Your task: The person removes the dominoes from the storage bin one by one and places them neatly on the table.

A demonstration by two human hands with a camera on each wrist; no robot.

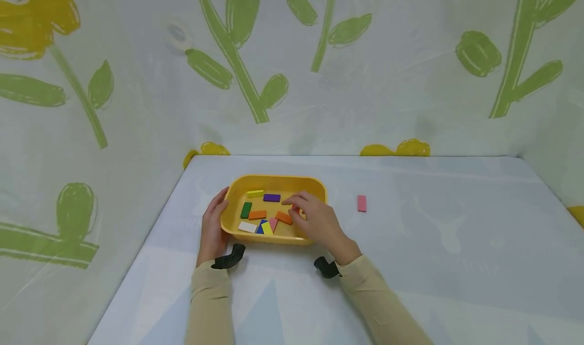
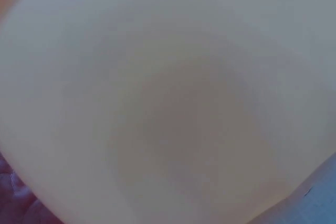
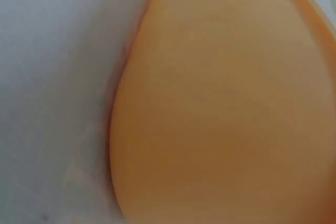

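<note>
A yellow plastic tray (image 1: 274,239) holds several small coloured blocks, among them a purple block (image 1: 271,198), a green block (image 1: 246,210), an orange block (image 1: 257,214) and a white block (image 1: 247,227). My left hand (image 1: 213,223) grips the tray's left end, thumb at the rim. Over the tray's right side is my right hand (image 1: 317,218), its fingers bent and thumb apart from the forefinger. A red-orange block (image 1: 295,209) shows in that gap, partly hidden by the hand. In both wrist views the blurred tray wall (image 3: 220,103) fills most of the frame.
One pink block (image 1: 362,203) lies on the pale table (image 1: 433,264), right of the tray. Behind the table and to its left hang white sheets (image 1: 401,96) with green and yellow plant prints. A black wrist mount (image 1: 230,257) sits under each forearm.
</note>
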